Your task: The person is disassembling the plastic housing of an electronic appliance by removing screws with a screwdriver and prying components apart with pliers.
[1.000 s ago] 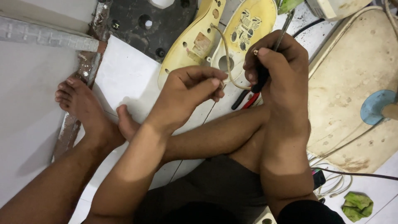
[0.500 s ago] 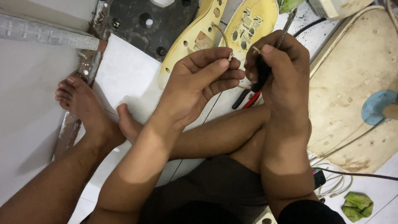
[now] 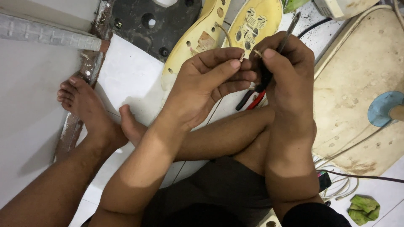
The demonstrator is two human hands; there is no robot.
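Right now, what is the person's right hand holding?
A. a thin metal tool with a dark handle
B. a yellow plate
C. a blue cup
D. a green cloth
A: the right hand grips a thin metal tool whose shaft sticks up past the fingers, close to the left hand; the crumpled green cloth lies on the floor, away from both hands.
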